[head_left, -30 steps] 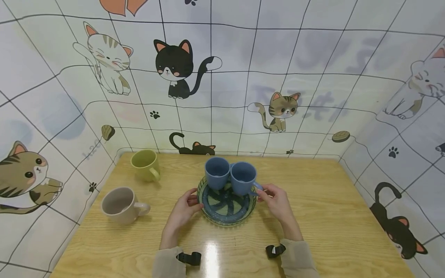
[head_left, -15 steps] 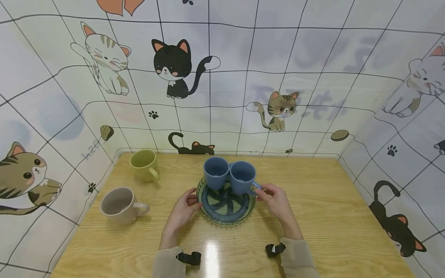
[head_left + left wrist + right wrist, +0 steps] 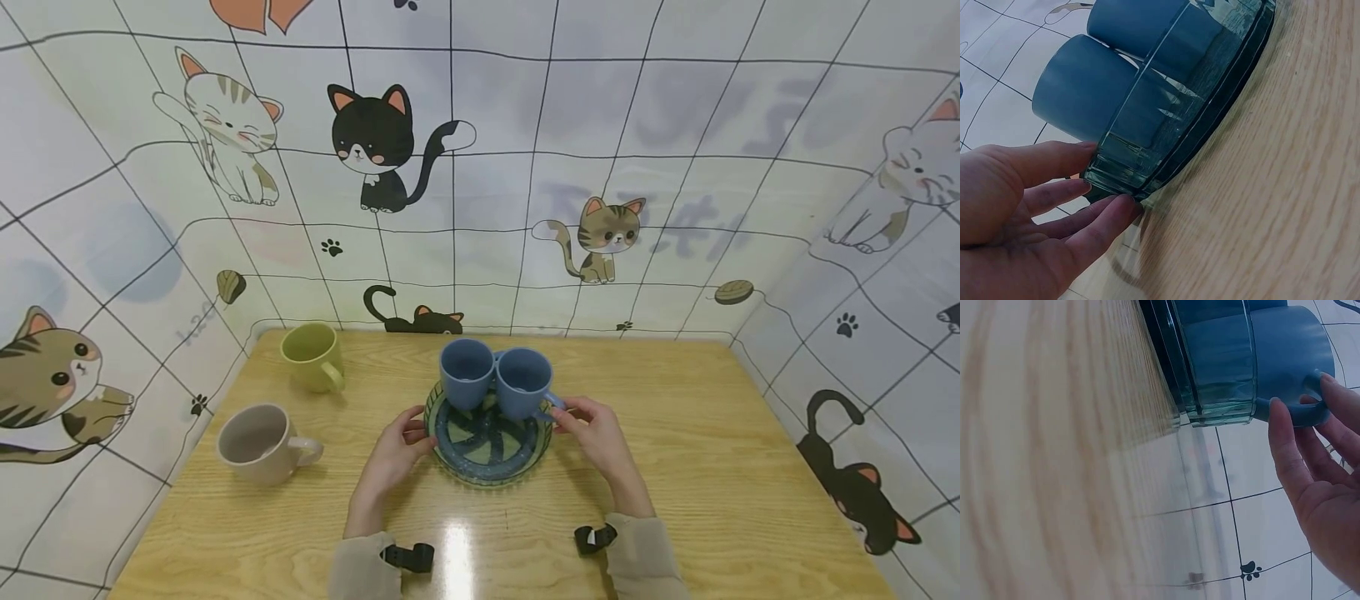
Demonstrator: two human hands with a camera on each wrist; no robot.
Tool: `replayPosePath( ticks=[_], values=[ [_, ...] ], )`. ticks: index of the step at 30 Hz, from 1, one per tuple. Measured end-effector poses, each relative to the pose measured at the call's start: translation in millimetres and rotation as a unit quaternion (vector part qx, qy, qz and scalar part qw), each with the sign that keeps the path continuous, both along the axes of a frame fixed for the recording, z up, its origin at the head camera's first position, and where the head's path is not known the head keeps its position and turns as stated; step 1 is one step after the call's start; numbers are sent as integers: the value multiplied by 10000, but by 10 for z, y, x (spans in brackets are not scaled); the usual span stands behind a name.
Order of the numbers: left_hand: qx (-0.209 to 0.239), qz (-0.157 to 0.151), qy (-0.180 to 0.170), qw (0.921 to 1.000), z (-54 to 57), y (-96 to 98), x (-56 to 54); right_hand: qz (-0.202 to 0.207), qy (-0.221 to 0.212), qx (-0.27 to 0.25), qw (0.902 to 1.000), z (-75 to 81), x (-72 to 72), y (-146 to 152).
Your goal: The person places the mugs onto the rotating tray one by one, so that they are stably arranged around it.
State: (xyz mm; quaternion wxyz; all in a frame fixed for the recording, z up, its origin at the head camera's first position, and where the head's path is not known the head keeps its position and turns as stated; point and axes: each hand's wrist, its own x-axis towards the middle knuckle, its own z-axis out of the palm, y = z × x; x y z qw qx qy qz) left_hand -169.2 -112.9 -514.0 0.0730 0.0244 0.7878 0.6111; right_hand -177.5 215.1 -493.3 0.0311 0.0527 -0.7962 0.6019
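Observation:
Two blue mugs stand side by side in the back half of a round glass dish [image 3: 487,475] with a blue and green pattern. The left blue mug [image 3: 467,375] and the right blue mug [image 3: 521,379] sit close together, the right one's handle sticking out over the rim. My left hand [image 3: 397,450] holds the dish's left side, thumb and fingertips at its clear wall [image 3: 1119,175]. With thumb and fingers, my right hand [image 3: 596,433] pinches the right mug's handle [image 3: 1302,414], just outside the dish's wall.
On the wooden table [image 3: 720,467], a green mug [image 3: 311,367] stands at the back left. Nearer, a beige mug [image 3: 258,450] has its handle toward the dish. A cat-print cloth [image 3: 495,192] walls the table's back and sides.
The head view has shifted very slightly. Both hands, the dish and the mugs hold the same places.

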Motion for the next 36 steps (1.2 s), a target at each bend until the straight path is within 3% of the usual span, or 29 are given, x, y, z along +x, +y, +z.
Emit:
replayPosePath(
  ticks=[9, 23, 36],
  values=[
    [32, 5, 5, 10000, 3, 4, -1, 102, -59, 243, 9996, 0, -4, 44],
    [10, 56, -74, 10000, 19, 6, 13, 409, -789, 686, 9937, -43, 5, 31],
    [-9, 51, -55, 10000, 21, 8, 11, 291, -1098, 310, 9930, -121, 9, -9]
  ],
)
